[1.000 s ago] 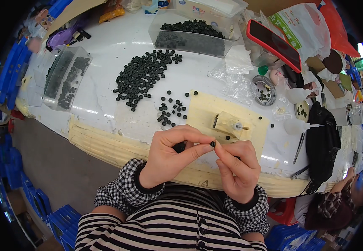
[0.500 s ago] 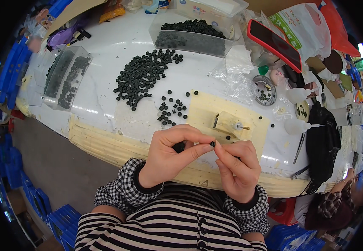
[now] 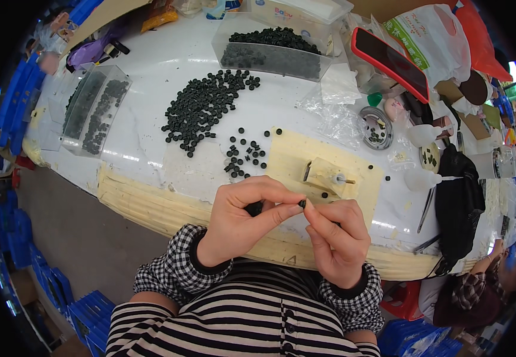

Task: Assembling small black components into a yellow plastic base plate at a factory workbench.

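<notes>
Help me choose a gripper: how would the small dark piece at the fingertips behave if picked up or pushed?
The small dark piece is probably light, being tiny beside the left hand that pinches it. If it matches the loose pieces, their round outlines suggest it could roll on edge.

Black parts (image 3: 198, 110) on white table (image 3: 145, 77)

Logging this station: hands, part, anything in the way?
Left hand pinching small black piece. Right hand meets it, other side. Yellow block just beyond; nothing seen blocking.
</notes>
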`<state>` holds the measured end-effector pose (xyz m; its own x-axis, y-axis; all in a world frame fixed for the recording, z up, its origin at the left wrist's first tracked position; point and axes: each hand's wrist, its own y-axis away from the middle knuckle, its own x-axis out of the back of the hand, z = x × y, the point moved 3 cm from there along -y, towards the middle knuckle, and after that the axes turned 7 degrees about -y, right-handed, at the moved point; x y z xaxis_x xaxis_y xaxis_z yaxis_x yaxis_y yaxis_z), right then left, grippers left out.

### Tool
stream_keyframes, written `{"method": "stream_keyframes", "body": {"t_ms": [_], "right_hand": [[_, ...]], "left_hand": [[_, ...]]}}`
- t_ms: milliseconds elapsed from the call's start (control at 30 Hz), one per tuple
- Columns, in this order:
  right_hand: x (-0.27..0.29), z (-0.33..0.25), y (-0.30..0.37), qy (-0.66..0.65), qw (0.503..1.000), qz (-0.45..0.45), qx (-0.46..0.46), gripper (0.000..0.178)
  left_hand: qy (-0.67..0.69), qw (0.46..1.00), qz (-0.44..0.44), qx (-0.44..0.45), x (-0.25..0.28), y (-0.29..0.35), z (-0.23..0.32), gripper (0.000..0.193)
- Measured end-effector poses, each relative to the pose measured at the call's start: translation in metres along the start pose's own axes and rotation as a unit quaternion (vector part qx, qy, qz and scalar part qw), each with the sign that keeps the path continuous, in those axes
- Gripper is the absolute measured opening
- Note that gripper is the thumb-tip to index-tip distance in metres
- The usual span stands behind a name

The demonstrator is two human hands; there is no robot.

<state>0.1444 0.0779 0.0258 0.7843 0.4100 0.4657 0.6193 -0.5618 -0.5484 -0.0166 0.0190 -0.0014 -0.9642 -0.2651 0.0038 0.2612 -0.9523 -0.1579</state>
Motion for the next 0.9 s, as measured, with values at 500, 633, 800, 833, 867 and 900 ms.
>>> {"method": "stream_keyframes", "body": {"t_ms": [500,633,800,833,867,900], "right_hand": [[0.005,0.003,0.005,0.005,0.996,0.064,-0.058,0.035],[0.006,0.003,0.007,0.003,0.995,0.074,-0.067,0.035],[0.016,0.003,0.005,0.042,0.990,0.111,-0.071,0.032],[0.019,0.003,0.004,0.060,0.988,0.119,-0.077,0.031],[0.021,0.003,0.002,0.079,0.985,0.127,-0.083,0.030],[0.024,0.003,0.000,0.105,0.983,0.133,-0.078,0.024]], "left_hand": [[0.561,0.757,0.070,0.329,0.019,0.009,-0.010,0.024],[0.522,0.736,0.158,0.401,0.005,0.005,0.009,0.023],[0.646,0.692,-0.005,0.323,0.001,0.013,-0.012,0.024],[0.689,0.662,-0.057,0.290,0.000,0.012,-0.008,0.024],[0.657,0.680,-0.015,0.325,-0.002,0.013,-0.009,0.025],[0.622,0.696,0.028,0.359,-0.006,0.015,-0.006,0.025]]}}
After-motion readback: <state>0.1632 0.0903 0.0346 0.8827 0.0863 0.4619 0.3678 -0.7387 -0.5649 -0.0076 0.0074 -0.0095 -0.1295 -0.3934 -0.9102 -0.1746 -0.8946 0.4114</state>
